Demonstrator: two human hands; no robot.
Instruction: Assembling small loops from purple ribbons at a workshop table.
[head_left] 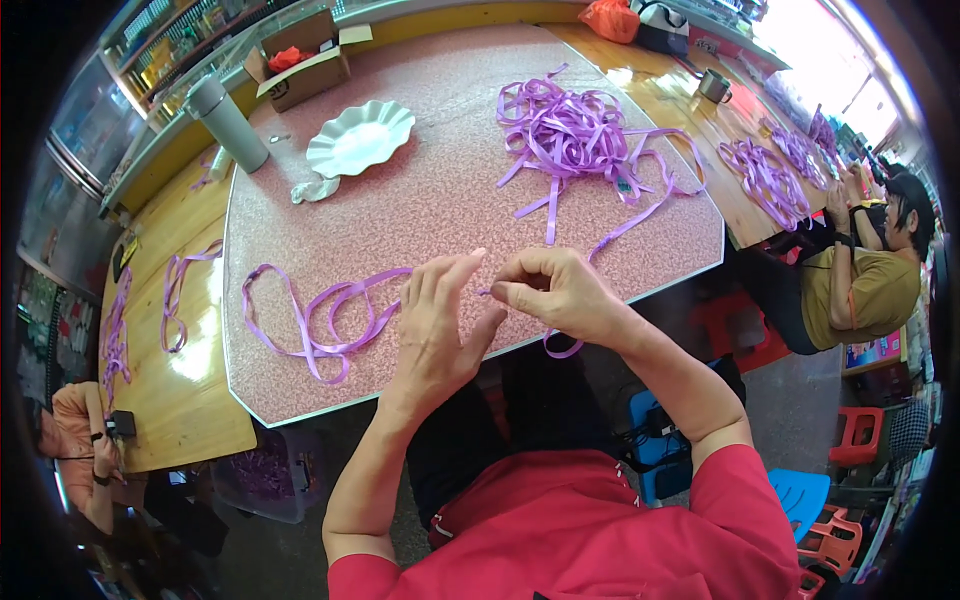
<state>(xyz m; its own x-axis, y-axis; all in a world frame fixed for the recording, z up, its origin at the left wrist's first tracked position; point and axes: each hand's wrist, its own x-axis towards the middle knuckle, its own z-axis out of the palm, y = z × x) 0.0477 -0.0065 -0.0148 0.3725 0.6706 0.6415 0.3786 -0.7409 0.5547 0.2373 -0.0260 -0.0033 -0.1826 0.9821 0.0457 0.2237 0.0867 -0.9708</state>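
Note:
Above the near edge of the pink speckled table mat point(450, 100), my right hand point(565, 295) pinches a narrow purple ribbon point(486, 292) between thumb and fingertips. Only a short bit of it shows at the pinch, and a loop hangs below the hand. My left hand point(435, 315) is open beside it, fingers stretched up and thumb apart. To its left, loops of purple ribbon point(335, 295) lie flat on the mat and run under that hand. Farther off sits a tangled heap of purple ribbons point(565, 125), one strand trailing toward my right hand.
A scalloped white dish point(360, 138), a grey-green bottle point(228, 125) and an open cardboard box point(305, 75) stand at the far left. A metal mug point(714, 86) and more ribbons point(765, 180) lie right. People sit at right point(865, 270) and left point(78, 435). Blue stool point(655, 440) below.

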